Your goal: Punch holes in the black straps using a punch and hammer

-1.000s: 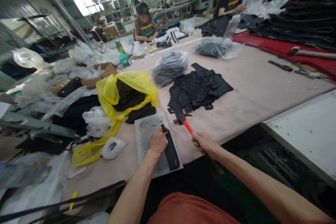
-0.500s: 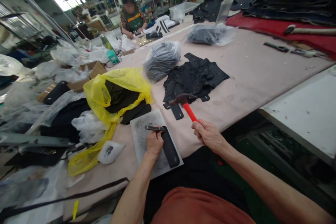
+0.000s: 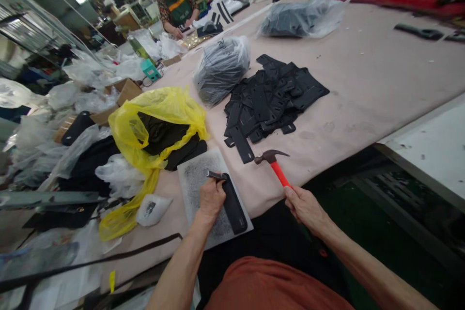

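Where clear plastic bags (image 3: 58, 99) heap up at the far left, the clutter lies apart from the working part of the table (image 3: 363, 92). Next comes a yellow bag (image 3: 165, 98), its mouth gaping, perhaps so that the dark pieces (image 3: 163, 133) within can be reached readily; a small white packet (image 3: 158, 209) rests just beside its trailing lower end. Beyond, a co-worker (image 3: 178, 7) sits at the far side. On a pale speckled board (image 3: 194, 174) at the table's front edge, probably there to spare the tabletop, the left hand (image 3: 211, 198) has its fingers clenched round a short metal tool (image 3: 215, 174). The tool leans nearly level, one end at the far end of a black strip (image 3: 235, 210); whether they touch, I cannot tell. The strip lies flat along the board's right side, which seems to suit both hands' reach. Behind it are a plastic-wrapped bundle (image 3: 221, 70) and, further right, a pile of slotted black pieces (image 3: 269, 101). Right of the board, a hammer (image 3: 277, 169) is grasped by its red handle in the right hand (image 3: 307, 208), its head off to one side, presumably leaving the left hand room.
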The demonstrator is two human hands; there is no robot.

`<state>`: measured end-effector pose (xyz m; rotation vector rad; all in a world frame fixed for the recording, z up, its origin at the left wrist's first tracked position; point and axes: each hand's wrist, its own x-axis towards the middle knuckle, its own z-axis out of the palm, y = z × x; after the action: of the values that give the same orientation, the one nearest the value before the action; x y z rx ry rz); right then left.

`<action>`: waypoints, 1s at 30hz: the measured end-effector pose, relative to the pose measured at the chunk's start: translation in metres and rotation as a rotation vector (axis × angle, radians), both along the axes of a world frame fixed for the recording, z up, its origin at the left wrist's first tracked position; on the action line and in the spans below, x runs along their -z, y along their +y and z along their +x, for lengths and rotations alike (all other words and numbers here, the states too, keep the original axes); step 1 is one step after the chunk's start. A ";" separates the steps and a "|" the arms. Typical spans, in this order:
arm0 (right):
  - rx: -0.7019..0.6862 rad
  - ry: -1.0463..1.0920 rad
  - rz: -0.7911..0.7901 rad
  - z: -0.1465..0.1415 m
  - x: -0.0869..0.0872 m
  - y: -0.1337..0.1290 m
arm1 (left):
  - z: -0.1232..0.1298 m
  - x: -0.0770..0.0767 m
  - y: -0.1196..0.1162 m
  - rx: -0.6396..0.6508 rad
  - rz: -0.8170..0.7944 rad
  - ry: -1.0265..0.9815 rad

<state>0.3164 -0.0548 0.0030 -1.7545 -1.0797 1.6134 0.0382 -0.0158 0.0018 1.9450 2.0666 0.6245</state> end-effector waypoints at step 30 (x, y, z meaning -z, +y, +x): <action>-0.592 -0.753 0.886 -0.046 -0.172 0.038 | 0.004 -0.019 -0.002 0.020 -0.154 -0.020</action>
<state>0.2709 -0.0168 0.1746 -1.4394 -2.3626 0.4365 0.0424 -0.0175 0.0213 1.8633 2.0167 0.4642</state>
